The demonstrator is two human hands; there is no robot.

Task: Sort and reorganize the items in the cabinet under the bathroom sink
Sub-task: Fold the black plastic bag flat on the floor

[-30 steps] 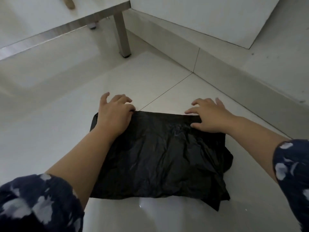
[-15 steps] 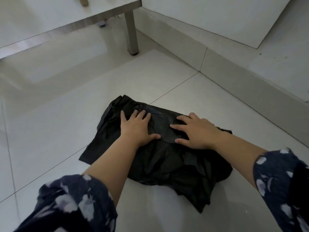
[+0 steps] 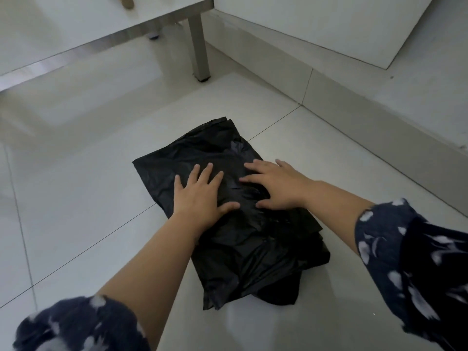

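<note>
A crumpled black plastic bag, folded into a rough rectangle, lies on the pale tiled floor. My left hand rests flat on its middle, fingers spread, palm down. My right hand lies flat beside it on the bag's right part, fingers apart and pointing left. Both hands press on the plastic without gripping it. The two thumbs are a short gap apart.
A white cabinet on metal legs stands at the back left, one leg close behind the bag. A tiled wall base runs diagonally along the right. A wooden handle shows at the top edge.
The bag's far edge was folded toward me, and the bag now lies as a narrower, thicker bundle. Both hands moved from the far edge to its middle and flattened on it.
</note>
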